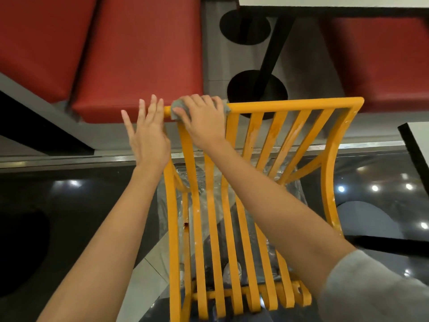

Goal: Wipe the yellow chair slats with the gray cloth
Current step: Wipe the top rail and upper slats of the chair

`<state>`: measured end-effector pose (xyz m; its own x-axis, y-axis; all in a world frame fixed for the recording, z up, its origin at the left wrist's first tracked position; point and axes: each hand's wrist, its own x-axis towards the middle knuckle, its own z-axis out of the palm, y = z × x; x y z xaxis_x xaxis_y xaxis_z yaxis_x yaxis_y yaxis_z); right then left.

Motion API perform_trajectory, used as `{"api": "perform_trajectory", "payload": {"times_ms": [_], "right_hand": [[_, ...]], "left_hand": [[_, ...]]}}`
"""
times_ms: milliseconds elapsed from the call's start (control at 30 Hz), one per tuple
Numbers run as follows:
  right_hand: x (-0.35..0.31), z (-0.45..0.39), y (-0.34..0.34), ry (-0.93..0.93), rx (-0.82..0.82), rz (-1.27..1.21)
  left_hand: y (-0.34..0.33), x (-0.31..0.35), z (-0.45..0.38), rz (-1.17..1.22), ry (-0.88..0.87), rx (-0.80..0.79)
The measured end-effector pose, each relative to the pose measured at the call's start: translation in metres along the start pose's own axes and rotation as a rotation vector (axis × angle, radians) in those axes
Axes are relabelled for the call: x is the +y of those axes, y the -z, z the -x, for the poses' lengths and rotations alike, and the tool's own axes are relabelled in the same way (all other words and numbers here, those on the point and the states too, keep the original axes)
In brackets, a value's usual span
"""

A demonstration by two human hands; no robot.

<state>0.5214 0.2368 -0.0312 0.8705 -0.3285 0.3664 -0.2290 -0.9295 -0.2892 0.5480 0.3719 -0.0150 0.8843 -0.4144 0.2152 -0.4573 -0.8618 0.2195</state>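
A yellow slatted chair fills the middle of the view, its top rail far from me and its curved slats running down toward me. My right hand presses the gray cloth onto the left end of the top rail; the cloth peeks out on both sides of the hand. Just left of the chair's left corner, my left hand hovers with fingers spread and holds nothing. White smears mark several slats on the right side.
Red padded bench seats lie beyond the chair, left and right. A black table post and round bases stand on the gray floor behind the rail. Clear plastic sheeting lies under the slats. A white table corner juts in at right.
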Motion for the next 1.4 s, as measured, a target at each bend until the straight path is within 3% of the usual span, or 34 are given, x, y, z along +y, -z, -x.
{"api": "perform_trajectory", "payload": {"times_ms": [133,300,400,567,600,733,800,967,1067,1233,1300,1400], "right_hand": [[-0.022,-0.007,-0.003,0.021,-0.038,0.073],[0.029,-0.001,0.020,0.110,-0.024,0.080],[0.098,0.020,0.049,-0.024,-0.017,0.134],[0.184,0.045,0.085,-0.361,0.176,0.160],[0.180,0.042,0.084,-0.335,0.155,0.103],[0.154,0.039,0.079,0.050,-0.034,-0.034],[0.165,0.036,0.087,0.079,-0.052,0.002],[0.225,0.049,0.112,-0.253,0.118,0.093],[0.226,0.045,0.111,-0.410,0.097,0.094],[0.218,0.050,0.109,-0.054,0.008,-0.049],[0.230,0.053,0.112,-0.084,0.075,-0.086],[0.236,0.063,0.108,-0.262,0.342,-0.206]], "left_hand": [[0.005,0.003,0.000,-0.036,0.021,-0.016],[0.008,-0.004,0.003,-0.074,0.044,-0.046],[0.011,0.000,0.002,-0.084,0.056,-0.051],[0.014,0.027,-0.003,-0.108,0.108,0.038],[0.012,0.039,-0.007,-0.071,0.075,0.033],[-0.002,0.100,-0.022,0.170,-0.220,-0.053],[-0.010,0.120,-0.024,0.267,-0.278,-0.103],[-0.024,0.114,-0.018,0.373,-0.318,-0.094],[-0.025,0.114,-0.019,0.431,-0.281,-0.097],[-0.024,0.115,-0.024,0.485,-0.231,-0.111],[-0.023,0.113,-0.025,0.485,-0.237,-0.136],[-0.022,0.109,-0.030,0.498,-0.256,-0.179]]}}
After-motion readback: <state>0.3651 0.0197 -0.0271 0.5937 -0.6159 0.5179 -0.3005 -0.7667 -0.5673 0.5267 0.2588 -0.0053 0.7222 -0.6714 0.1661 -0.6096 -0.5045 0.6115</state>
